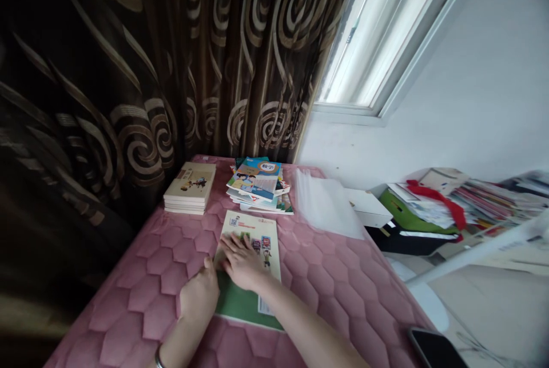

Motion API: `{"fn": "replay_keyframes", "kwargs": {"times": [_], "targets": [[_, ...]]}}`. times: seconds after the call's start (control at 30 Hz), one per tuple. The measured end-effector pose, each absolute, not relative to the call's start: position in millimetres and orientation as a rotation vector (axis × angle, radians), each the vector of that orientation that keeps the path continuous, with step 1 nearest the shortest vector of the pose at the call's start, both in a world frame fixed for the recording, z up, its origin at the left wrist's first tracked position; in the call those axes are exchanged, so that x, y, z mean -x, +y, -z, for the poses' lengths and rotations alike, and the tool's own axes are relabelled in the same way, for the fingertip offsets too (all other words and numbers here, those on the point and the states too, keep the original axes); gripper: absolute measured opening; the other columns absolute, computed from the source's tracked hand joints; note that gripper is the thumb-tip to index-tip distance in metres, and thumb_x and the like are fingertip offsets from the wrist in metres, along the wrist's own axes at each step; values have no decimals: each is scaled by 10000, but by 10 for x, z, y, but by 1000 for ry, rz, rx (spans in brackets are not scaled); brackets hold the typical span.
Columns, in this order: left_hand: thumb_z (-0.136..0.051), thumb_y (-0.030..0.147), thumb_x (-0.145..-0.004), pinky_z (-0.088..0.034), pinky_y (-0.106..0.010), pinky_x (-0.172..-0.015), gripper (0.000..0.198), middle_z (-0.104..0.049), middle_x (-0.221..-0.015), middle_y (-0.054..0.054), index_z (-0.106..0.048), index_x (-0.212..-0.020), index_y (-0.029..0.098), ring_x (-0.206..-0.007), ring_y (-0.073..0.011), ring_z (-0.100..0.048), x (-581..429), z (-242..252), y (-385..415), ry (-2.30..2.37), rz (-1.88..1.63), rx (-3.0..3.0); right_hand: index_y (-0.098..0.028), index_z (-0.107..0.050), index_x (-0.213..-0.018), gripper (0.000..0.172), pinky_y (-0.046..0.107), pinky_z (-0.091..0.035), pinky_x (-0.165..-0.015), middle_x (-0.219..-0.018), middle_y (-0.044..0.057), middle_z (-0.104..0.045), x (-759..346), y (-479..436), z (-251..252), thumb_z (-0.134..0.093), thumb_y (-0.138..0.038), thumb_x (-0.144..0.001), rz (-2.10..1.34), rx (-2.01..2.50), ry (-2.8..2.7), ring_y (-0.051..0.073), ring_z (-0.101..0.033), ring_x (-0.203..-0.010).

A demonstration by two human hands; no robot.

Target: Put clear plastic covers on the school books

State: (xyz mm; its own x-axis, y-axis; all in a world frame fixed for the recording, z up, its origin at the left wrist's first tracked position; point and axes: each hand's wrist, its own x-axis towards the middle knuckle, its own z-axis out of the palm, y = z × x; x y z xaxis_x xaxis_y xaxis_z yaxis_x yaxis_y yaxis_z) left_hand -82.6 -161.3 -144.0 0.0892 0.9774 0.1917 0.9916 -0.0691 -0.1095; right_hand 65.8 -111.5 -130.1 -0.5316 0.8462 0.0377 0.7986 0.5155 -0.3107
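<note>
A cream and green book (240, 305) with small cartoon pictures lies flat on the pink quilted cover (150, 276). My right hand (242, 259) rests on the book's front, palm down with the fingers stretched out. At the book's left edge is my left hand (199, 291), its fingers curled and its thumb up, gripping that edge. Part of the left fingers is hidden from view. A bracelet circles my left wrist.
Behind the book sit a neat stack of cream books (191, 188) and a looser pile of colourful textbooks (259, 182). Clear plastic sleeves (328, 202) lie to the right, beside a white box (369, 207). A phone (435, 348) is at the lower right. A patterned curtain (240, 59) hangs behind.
</note>
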Motion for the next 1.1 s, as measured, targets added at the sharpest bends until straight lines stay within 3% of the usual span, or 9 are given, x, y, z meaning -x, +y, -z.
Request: {"fn": "replay_keyframes", "kwargs": {"times": [0.17,0.37,0.63,0.73,0.83,0.9,1.03,1.1], "targets": [[-467,-13,-829,-496,-223,-404,426,-685,-657,-91,-617,-1222,52,-539,-201,-691,836,1473,-1632,-1980,105,2143,-165,-319,-1483,539,433,-129,-1183,-1558,55,-261,-622,-549,1332,-250,-398,-1002,-321,1564,-2524,195,-159,-1457],[-460,-10,-844,-491,-213,-407,398,-681,-665,-85,-639,-1189,76,-531,-190,-686,839,1485,-1638,-1985,138,2133,-125,-369,-1459,522,489,-152,-1166,-1544,110,-281,-541,-258,1320,-258,-335,-994,-307,1671,-2474,242,-172,-1453],[-389,24,-886,-499,-232,-442,355,-687,-697,-106,-648,-1123,76,-580,-206,-699,816,1419,-1609,-2003,159,2106,-147,-341,-1474,546,464,-121,-1192,-1553,58,-289,-496,-983,1296,-313,-388,-985,-400,1422,-2534,235,-173,-1453],[-385,31,-889,-495,-227,-458,345,-682,-673,-100,-642,-1115,72,-585,-203,-699,815,1383,-1607,-2034,124,2132,-182,-398,-1446,485,438,-136,-1197,-1503,51,-402,-498,-1313,1279,-340,-316,-983,-427,1283,-2545,213,-249,-1429],[-384,31,-887,-494,-228,-464,338,-679,-667,-105,-635,-1111,62,-587,-206,-700,816,1352,-1614,-2050,98,2150,-221,-509,-1354,407,340,-250,-1166,-1409,30,-523,-596,-1517,1273,-368,-288,-979,-468,1168,-2484,163,-391,-1349],[-376,29,-888,-503,-241,-468,332,-679,-661,-113,-638,-1090,53,-592,-221,-704,817,1339,-1614,-2041,103,2154,-219,-591,-1250,352,317,-346,-1109,-1394,45,-526,-749,-1590,1298,-407,-280,-955,-427,1284,-2322,176,-450,-1298],[-359,32,-892,-524,-284,-463,315,-678,-645,-127,-662,-977,52,-588,-257,-707,821,1323,-1596,-2047,139,2160,-185,-616,-1173,347,482,-413,-1030,-1354,139,-518,-1187,-1649,1445,-431,-200,-881,-146,1768,-1833,294,-493,-1239],[-336,26,-898,-531,-291,-469,333,-683,-656,-132,-665,-946,53,-606,-264,-714,817,1308,-1585,-2058,140,2173,-195,-600,-1185,354,476,-455,-980,-1270,143,-573,-1376,-1666,1534,-440,-213,-870,-151,1889,-1720,295,-546,-1171]]}}
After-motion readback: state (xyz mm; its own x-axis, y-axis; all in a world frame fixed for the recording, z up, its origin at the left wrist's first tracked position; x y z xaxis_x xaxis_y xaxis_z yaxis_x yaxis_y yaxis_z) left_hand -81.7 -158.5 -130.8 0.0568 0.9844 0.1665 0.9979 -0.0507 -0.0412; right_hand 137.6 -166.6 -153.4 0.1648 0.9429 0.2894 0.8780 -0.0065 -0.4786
